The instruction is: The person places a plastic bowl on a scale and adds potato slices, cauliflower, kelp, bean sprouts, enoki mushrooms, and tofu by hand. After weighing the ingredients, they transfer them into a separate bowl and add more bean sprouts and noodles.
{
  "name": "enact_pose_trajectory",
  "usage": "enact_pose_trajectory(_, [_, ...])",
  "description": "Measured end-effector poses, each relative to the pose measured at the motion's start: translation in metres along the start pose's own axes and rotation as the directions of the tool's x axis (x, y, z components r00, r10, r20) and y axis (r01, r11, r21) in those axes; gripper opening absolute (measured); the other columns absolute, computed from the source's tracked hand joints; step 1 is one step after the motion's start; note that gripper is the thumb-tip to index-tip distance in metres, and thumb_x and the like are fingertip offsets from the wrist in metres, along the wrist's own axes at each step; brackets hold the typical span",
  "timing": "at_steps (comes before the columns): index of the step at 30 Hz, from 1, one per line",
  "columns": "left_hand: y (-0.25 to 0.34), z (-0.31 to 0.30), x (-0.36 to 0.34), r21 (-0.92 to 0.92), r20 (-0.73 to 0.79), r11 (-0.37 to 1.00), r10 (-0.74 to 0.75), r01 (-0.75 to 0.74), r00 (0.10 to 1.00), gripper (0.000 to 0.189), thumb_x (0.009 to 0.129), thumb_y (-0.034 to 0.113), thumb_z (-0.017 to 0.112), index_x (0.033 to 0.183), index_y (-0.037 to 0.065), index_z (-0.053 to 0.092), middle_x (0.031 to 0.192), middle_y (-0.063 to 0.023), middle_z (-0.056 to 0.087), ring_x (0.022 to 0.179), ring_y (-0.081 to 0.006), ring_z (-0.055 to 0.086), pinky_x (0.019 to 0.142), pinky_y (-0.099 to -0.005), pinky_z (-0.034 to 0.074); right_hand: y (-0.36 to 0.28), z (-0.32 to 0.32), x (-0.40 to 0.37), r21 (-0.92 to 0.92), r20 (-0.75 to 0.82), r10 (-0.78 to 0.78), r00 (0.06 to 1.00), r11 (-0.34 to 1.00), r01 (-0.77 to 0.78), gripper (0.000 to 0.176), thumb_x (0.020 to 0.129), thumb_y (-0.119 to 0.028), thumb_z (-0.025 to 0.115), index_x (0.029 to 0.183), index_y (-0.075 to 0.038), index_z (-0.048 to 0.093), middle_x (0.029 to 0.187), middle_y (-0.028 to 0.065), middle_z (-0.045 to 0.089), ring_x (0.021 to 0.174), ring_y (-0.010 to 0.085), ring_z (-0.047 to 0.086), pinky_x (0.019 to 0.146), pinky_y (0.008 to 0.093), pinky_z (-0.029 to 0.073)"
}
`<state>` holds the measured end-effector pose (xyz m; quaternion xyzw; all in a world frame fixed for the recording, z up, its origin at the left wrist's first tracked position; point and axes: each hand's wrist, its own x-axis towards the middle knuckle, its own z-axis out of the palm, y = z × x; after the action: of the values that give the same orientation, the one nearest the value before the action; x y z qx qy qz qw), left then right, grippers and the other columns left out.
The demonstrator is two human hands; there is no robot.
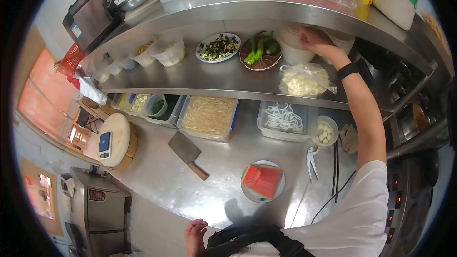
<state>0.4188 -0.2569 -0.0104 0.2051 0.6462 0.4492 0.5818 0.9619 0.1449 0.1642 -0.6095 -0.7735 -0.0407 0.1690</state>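
My right hand (314,40) reaches onto the steel shelf, at the rim of a white tub (294,53); its fingers are curled and what they hold, if anything, is hidden. Just in front of that tub lies a clear bag of pale food (306,81). To the tub's left, green peppers (257,52) rest on a brown plate. My left hand (195,229) is low, near the counter's front edge, with its fingers bent and nothing visible in them. Watermelon slices (263,180) sit on a plate ahead of it.
A cleaver (185,152) lies on the counter, left of the watermelon. Noodle tubs (209,138) stand under the shelf. Shears (312,164) and dark sticks (336,171) lie at the right. A round chopping block (124,133) carries a scale (105,145).
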Motion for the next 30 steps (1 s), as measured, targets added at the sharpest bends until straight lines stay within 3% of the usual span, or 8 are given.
enact_pose_trajectory(6, [0.011, 0.010, -0.006, 0.086, 0.015, 0.996, 0.002, -0.003, 1.000, 0.031, 0.083, 0.025, 0.053, 0.107, 0.004, 0.054, 0.099, -0.0058, 0.058, 0.098, -0.0160, 0.053, 0.089, -0.0336, 0.037, -0.003, 0.008, -0.004, 0.136, -0.196, -0.019, 0.980, 0.990, 0.046, 0.026, 0.079, -0.026, 0.053, 0.098, -0.009, 0.054, 0.095, 0.0163, 0.059, 0.086, 0.0342, 0.056, 0.074, 0.0419, 0.044])
enact_pose_trajectory(10, [0.005, 0.003, 0.004, 0.070, 0.021, 0.997, 0.024, -0.025, 0.999, 0.031, 0.083, 0.021, 0.053, 0.107, 0.002, 0.053, 0.099, -0.0084, 0.058, 0.095, -0.0197, 0.055, 0.087, -0.0366, 0.041, -0.002, -0.006, 0.003, -0.067, -0.007, 0.040, 0.999, 0.997, -0.040, 0.023, 0.082, -0.023, 0.055, 0.094, -0.004, 0.055, 0.090, 0.0158, 0.059, 0.084, 0.0331, 0.056, 0.073, 0.0370, 0.044])
enact_pose_trajectory(12, [0.003, 0.002, 0.010, 0.035, -0.007, 0.999, -0.012, 0.012, 1.000, 0.016, 0.082, 0.014, 0.051, 0.094, 0.005, 0.057, 0.086, -0.0055, 0.061, 0.087, -0.0150, 0.057, 0.077, -0.0283, 0.041, -0.005, -0.005, 0.002, -0.139, -0.369, 0.085, 0.926, 0.980, -0.145, 0.026, 0.083, -0.028, 0.054, 0.092, -0.003, 0.057, 0.087, 0.0155, 0.060, 0.082, 0.0329, 0.057, 0.073, 0.0392, 0.044])
enact_pose_trajectory(16, [0.021, 0.007, 0.014, 0.081, -0.011, 0.996, -0.036, 0.036, 0.999, 0.016, 0.082, 0.011, 0.050, 0.095, 0.004, 0.057, 0.088, -0.0068, 0.061, 0.088, -0.0155, 0.057, 0.078, -0.0276, 0.041, -0.044, -0.024, -0.017, -0.202, -0.426, -0.082, 0.901, 0.979, -0.006, 0.023, 0.082, -0.024, 0.056, 0.091, -0.002, 0.055, 0.083, 0.0160, 0.058, 0.077, 0.0336, 0.056, 0.068, 0.0401, 0.043])
enact_pose_trajectory(20, [0.041, 0.012, 0.032, 0.121, 0.226, 0.978, 0.137, -0.168, 0.964, 0.031, 0.083, 0.011, 0.050, 0.114, 0.006, 0.049, 0.109, -0.0058, 0.056, 0.104, -0.0169, 0.051, 0.085, -0.0324, 0.041, -0.151, -0.020, -0.085, 0.095, -0.425, -0.266, 0.865, 0.938, 0.335, 0.017, 0.077, -0.013, 0.062, 0.087, -0.001, 0.056, 0.082, 0.0155, 0.059, 0.076, 0.0340, 0.057, 0.068, 0.0364, 0.046])
enact_pose_trajectory(23, [0.076, 0.042, 0.035, -0.003, 0.493, 0.946, 0.283, -0.324, 0.822, 0.069, 0.082, 0.027, 0.060, 0.138, 0.014, 0.022, 0.139, -0.0117, 0.028, 0.125, -0.0286, 0.034, 0.094, -0.0429, 0.039, -0.253, -0.016, -0.153, 0.516, -0.238, -0.213, 0.948, 0.799, 0.309, 0.018, 0.076, -0.012, 0.065, 0.083, 0.001, 0.056, 0.074, 0.0116, 0.055, 0.067, 0.0254, 0.055, 0.061, 0.0311, 0.043])
enact_pose_trajectory(26, [0.106, 0.075, 0.010, -0.237, 0.556, 0.928, 0.373, -0.288, 0.743, 0.103, 0.064, 0.053, 0.072, 0.141, 0.021, 0.010, 0.142, -0.0145, 0.020, 0.129, -0.0328, 0.026, 0.095, -0.0510, 0.036, -0.329, 0.013, -0.206, 0.718, -0.180, -0.224, 0.958, 0.635, 0.283, 0.018, 0.075, -0.012, 0.066, 0.083, 0.000, 0.055, 0.073, 0.0102, 0.054, 0.064, 0.0203, 0.053, 0.058, 0.0288, 0.042])
enact_pose_trajectory(30, [0.089, 0.055, 0.012, -0.447, 0.661, 0.891, 0.385, -0.073, 0.644, 0.108, 0.068, 0.033, 0.072, 0.141, 0.023, -0.008, 0.143, -0.0096, 0.011, 0.132, -0.0265, 0.019, 0.099, -0.0474, 0.031, -0.397, 0.034, -0.251, 0.870, -0.101, -0.287, 0.953, 0.438, 0.224, 0.024, 0.078, -0.019, 0.066, 0.083, 0.001, 0.054, 0.075, 0.0100, 0.053, 0.064, 0.0197, 0.051, 0.058, 0.0287, 0.041])
